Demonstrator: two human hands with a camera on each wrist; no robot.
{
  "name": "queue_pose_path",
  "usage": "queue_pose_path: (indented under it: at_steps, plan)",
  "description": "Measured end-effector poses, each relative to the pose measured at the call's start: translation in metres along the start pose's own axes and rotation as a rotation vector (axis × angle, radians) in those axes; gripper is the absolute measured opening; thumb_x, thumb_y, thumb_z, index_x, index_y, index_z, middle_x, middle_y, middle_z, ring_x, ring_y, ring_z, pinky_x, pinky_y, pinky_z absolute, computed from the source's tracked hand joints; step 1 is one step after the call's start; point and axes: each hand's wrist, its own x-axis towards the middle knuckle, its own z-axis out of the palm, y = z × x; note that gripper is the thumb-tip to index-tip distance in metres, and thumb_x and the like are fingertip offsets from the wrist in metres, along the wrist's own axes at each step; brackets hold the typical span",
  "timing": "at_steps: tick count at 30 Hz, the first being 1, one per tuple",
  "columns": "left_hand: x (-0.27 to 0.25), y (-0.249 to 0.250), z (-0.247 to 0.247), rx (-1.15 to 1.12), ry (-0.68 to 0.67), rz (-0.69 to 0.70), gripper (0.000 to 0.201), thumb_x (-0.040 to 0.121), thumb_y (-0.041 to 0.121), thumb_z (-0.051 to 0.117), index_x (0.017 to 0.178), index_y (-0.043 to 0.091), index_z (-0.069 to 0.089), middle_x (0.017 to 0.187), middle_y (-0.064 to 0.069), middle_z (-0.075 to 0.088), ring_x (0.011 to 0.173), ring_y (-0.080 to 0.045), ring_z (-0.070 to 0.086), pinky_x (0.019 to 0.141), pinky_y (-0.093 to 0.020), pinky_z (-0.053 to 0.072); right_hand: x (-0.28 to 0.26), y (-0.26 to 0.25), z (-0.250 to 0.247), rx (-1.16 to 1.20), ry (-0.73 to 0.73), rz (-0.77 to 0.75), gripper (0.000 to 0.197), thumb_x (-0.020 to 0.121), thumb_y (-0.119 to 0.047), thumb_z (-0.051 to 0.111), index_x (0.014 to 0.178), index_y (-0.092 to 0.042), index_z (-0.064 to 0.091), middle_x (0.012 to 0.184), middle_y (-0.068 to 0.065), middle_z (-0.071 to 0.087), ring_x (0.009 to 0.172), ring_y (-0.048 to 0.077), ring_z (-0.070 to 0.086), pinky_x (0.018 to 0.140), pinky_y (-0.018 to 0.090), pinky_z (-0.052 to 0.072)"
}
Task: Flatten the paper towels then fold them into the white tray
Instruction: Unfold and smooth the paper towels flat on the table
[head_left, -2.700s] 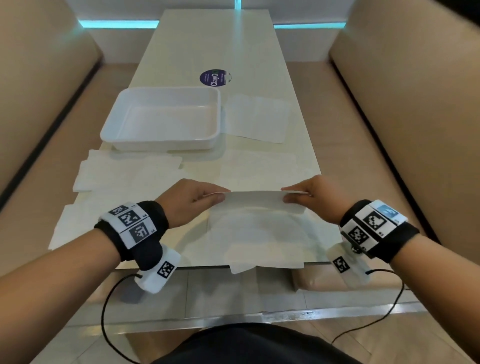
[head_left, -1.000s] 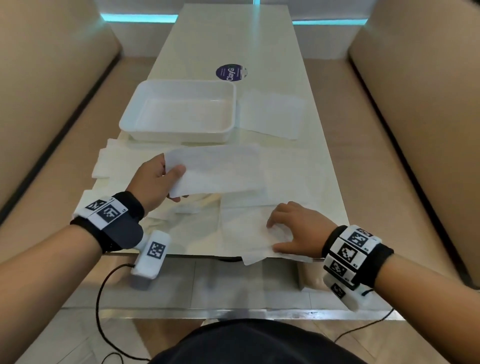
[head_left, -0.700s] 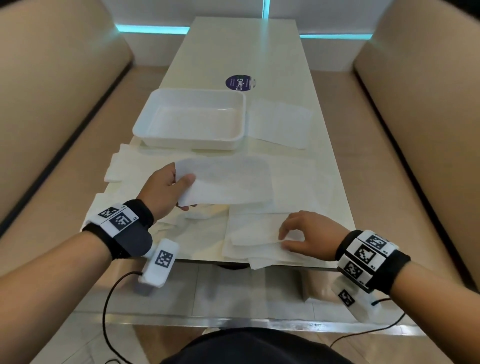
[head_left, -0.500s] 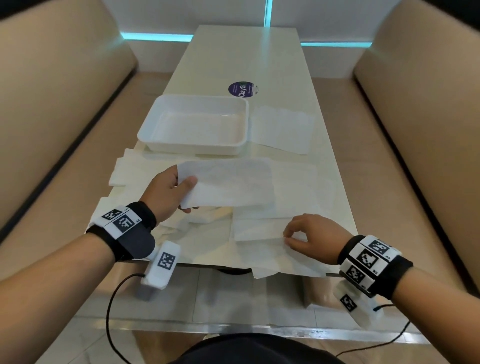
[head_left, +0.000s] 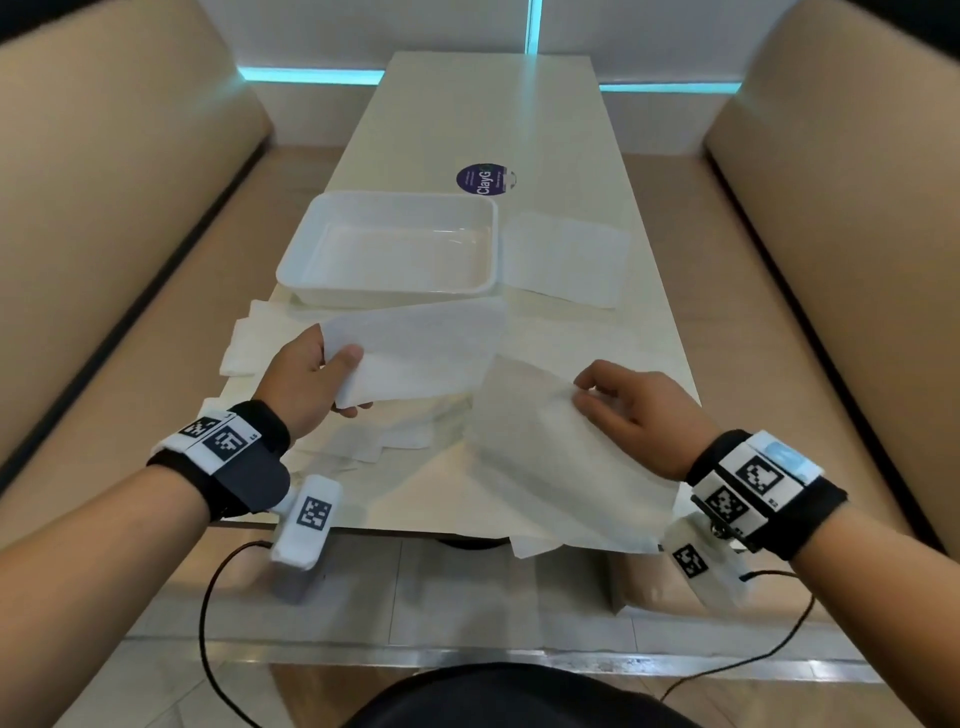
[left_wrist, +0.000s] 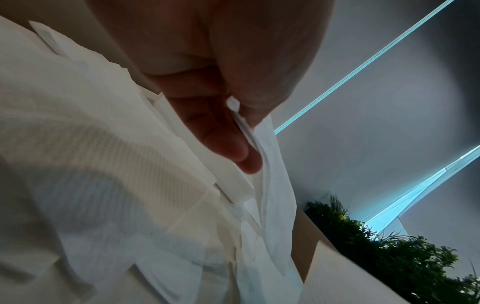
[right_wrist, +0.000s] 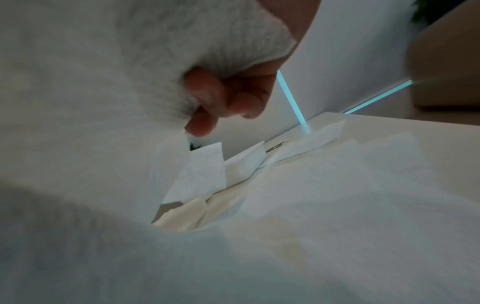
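My left hand (head_left: 317, 379) pinches the left end of a folded paper towel (head_left: 421, 353) and holds it above the table, just in front of the white tray (head_left: 311, 254). The tray has nothing in it. In the left wrist view the thumb and fingers (left_wrist: 223, 131) clamp the folded towel's edge (left_wrist: 270, 164). My right hand (head_left: 623, 410) pinches the edge of a second, unfolded towel (head_left: 545, 457) and lifts it off the table's near right part. The right wrist view shows that towel (right_wrist: 103, 61) draped over the curled fingers (right_wrist: 207, 98).
Several more towels lie spread over the near half of the table (head_left: 467, 114), one stack at the left (head_left: 244, 343) and one sheet right of the tray (head_left: 566, 260). A round purple sticker (head_left: 485, 180) sits beyond the tray. Beige benches (head_left: 104, 208) flank the table.
My right hand has taken a flat towel from the near table edge and raised it. The left hand keeps its folded towel in about the same place.
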Motion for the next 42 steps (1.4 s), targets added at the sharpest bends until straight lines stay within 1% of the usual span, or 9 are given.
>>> queue_pose_path:
  at_steps: [5, 10, 14, 18, 24, 30, 35, 37, 42]
  plan:
    - [0.005, -0.012, -0.007, 0.058, 0.048, -0.073, 0.02, 0.101, 0.023, 0.047, 0.12, 0.019, 0.051, 0.101, -0.003, 0.066, 0.062, -0.02, 0.069, 0.047, -0.025, 0.053, 0.017, 0.022, -0.001, -0.217, -0.091, 0.14, 0.017, 0.097, -0.035, 0.047, 0.102, -0.024, 0.059, 0.098, -0.007, 0.063, 0.081, 0.016, 0.056, 0.07, 0.027, 0.039]
    - [0.013, -0.031, -0.025, 0.147, 0.131, -0.196, 0.022, 0.1, 0.023, 0.047, 0.12, 0.012, 0.05, 0.109, -0.013, 0.063, 0.067, -0.028, 0.068, 0.044, -0.024, 0.054, 0.019, 0.031, 0.006, -0.22, -0.106, 0.237, 0.017, 0.097, -0.032, 0.047, 0.107, -0.023, 0.058, 0.1, -0.007, 0.063, 0.082, 0.015, 0.056, 0.069, 0.026, 0.039]
    - [0.015, -0.042, -0.034, 0.264, 0.162, -0.255, 0.027, 0.099, 0.024, 0.048, 0.12, 0.007, 0.05, 0.109, -0.016, 0.062, 0.077, -0.035, 0.066, 0.068, -0.046, 0.059, 0.015, 0.032, 0.016, -0.222, -0.089, 0.23, 0.03, 0.092, -0.029, 0.055, 0.121, -0.028, 0.05, 0.101, -0.01, 0.06, 0.091, 0.016, 0.058, 0.075, 0.03, 0.046]
    - [0.013, -0.048, -0.038, 0.441, 0.176, -0.284, 0.031, 0.097, 0.028, 0.052, 0.116, 0.003, 0.047, 0.101, -0.018, 0.064, 0.073, -0.034, 0.065, 0.072, -0.044, 0.054, 0.01, 0.032, 0.028, -0.213, -0.077, 0.203, 0.031, 0.091, -0.025, 0.055, 0.121, -0.028, 0.049, 0.096, -0.01, 0.06, 0.088, 0.017, 0.058, 0.075, 0.029, 0.044]
    - [0.01, -0.053, -0.034, 0.615, 0.227, -0.158, 0.062, 0.085, 0.021, 0.07, 0.136, 0.012, 0.035, 0.13, -0.019, 0.048, 0.116, -0.038, 0.049, 0.099, -0.048, 0.04, 0.002, 0.022, 0.033, -0.177, -0.116, 0.136, 0.023, 0.091, -0.03, 0.056, 0.114, -0.027, 0.055, 0.095, -0.015, 0.055, 0.092, 0.012, 0.054, 0.079, 0.027, 0.043]
    - [0.007, -0.044, -0.019, 0.95, 0.222, -0.045, 0.039, 0.088, 0.029, 0.063, 0.123, 0.013, 0.054, 0.138, -0.016, 0.04, 0.125, -0.039, 0.031, 0.105, -0.048, 0.029, -0.014, 0.012, 0.051, -0.207, -0.238, 0.03, 0.026, 0.09, -0.038, 0.056, 0.113, -0.027, 0.057, 0.106, -0.01, 0.058, 0.099, 0.013, 0.052, 0.079, 0.026, 0.042]
    - [0.003, -0.039, -0.013, 1.025, 0.252, -0.029, 0.032, 0.083, 0.036, 0.067, 0.111, 0.022, 0.06, 0.15, -0.009, 0.032, 0.137, -0.035, 0.017, 0.111, -0.052, 0.014, -0.023, 0.012, 0.061, -0.205, -0.228, 0.124, 0.052, 0.085, -0.046, 0.061, 0.131, -0.028, 0.044, 0.124, -0.007, 0.048, 0.113, 0.015, 0.046, 0.087, 0.032, 0.045]
    - [0.001, -0.028, -0.002, 0.998, 0.172, 0.089, 0.031, 0.084, 0.038, 0.066, 0.111, 0.024, 0.061, 0.146, -0.006, 0.038, 0.136, -0.033, 0.022, 0.111, -0.05, 0.016, -0.023, 0.012, 0.061, -0.153, -0.22, 0.163, 0.061, 0.082, -0.044, 0.065, 0.135, -0.028, 0.039, 0.124, -0.007, 0.049, 0.113, 0.015, 0.047, 0.089, 0.033, 0.046]
    - [-0.017, -0.004, 0.055, 0.836, -0.244, 0.3, 0.043, 0.084, 0.05, 0.061, 0.123, 0.032, 0.055, 0.135, 0.004, 0.051, 0.127, -0.024, 0.037, 0.104, -0.041, 0.027, -0.013, 0.008, 0.058, 0.039, -0.242, 0.265, 0.071, 0.076, -0.027, 0.075, 0.135, -0.026, 0.036, 0.099, -0.007, 0.054, 0.088, 0.012, 0.052, 0.083, 0.027, 0.046]
